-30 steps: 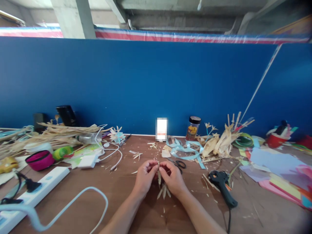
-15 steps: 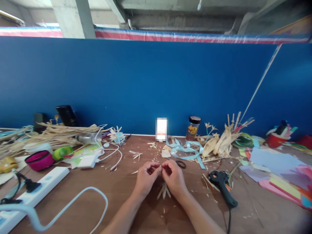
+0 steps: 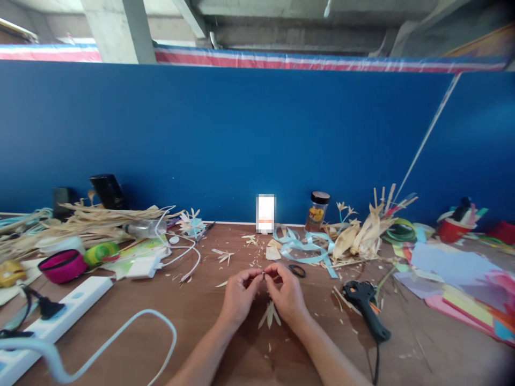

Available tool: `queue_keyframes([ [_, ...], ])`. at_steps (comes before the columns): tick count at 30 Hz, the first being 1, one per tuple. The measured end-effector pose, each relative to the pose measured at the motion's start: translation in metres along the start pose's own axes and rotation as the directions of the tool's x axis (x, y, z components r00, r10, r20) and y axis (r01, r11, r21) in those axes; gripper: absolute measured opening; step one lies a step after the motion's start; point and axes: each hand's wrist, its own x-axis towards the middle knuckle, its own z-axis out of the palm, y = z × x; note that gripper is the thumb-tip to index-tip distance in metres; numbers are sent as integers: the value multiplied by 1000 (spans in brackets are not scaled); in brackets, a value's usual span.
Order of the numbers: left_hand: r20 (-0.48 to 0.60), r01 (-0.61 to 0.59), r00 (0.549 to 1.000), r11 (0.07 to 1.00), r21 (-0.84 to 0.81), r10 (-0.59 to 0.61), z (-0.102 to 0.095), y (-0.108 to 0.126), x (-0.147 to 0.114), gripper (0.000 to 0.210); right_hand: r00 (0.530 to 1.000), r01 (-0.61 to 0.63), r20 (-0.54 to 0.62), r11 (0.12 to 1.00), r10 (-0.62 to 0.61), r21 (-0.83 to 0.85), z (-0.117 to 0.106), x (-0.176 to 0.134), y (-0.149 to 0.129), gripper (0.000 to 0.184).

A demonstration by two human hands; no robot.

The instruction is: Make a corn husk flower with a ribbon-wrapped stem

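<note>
The left hand [image 3: 240,294] and right hand [image 3: 287,292] meet at the fingertips, thumb and forefinger of each pinched on a husk strip [image 3: 263,275]; only a tiny bit of it shows now between the tips, whereas a second ago a long length hung down from them; the wrists have hardly shifted; just below, on the brown table [image 3: 193,321], the pointed husk petals [image 3: 269,315] lie fanned out as before, apart from the fingers; beyond the right hand are the black scissors [image 3: 296,271], partly hidden by it; farther out, the light-blue ribbon [image 3: 308,247] lies in loops, and the glue gun [image 3: 367,310] rests to the right, both unchanged.
</note>
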Motion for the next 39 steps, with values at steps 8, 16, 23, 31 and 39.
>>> queue_keyframes([
  [8,35,56,998,994,-97,-53,0,-1,0,25,1000,2,-6,1000,-2,-19,2,-1,3,11],
  [16,98,88,992,985,-148,-74,2,-2,-1,25,1000,4,-14,999,-5,-53,-1,-1,2,8],
  [23,81,65,995,988,-143,-54,2,0,-1,26,997,64,-23,985,-68,-160,-2,-1,0,10],
  [31,139,155,983,950,-271,-121,0,-4,0,24,994,104,-18,974,-110,-201,-3,-2,-4,12],
  [39,52,-34,998,998,-44,37,0,-4,1,22,995,95,-12,966,-101,-239,-2,-1,-3,11],
])
